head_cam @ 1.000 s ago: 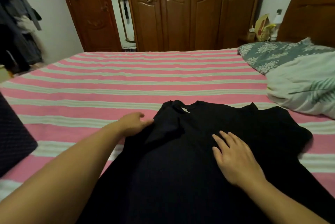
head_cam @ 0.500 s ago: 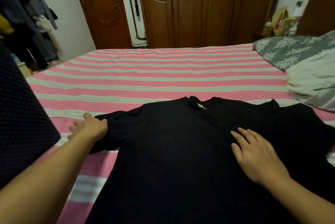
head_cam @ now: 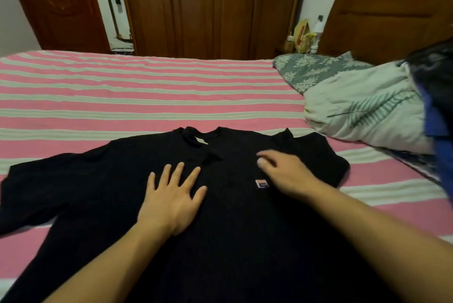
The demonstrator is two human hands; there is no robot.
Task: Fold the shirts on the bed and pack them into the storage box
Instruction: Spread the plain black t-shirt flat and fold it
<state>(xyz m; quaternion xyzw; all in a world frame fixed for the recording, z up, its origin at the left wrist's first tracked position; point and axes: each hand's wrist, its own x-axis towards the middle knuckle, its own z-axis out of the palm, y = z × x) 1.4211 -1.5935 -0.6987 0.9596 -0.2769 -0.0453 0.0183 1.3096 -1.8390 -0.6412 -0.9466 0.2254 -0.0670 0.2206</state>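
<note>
Both hands lie on the black shirt [head_cam: 122,180] spread near the pillow [head_cam: 362,111]: left hand [head_cam: 171,202] flat and open-fingered, right hand [head_cam: 286,175] blurred, its fingers unclear. Likely light, limp and clingy; best pinched at shoulder seams.

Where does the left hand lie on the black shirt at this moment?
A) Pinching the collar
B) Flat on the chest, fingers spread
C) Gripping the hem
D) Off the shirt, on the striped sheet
B: the left hand rests flat with fingers spread on the chest of the black shirt, below the collar.
</note>
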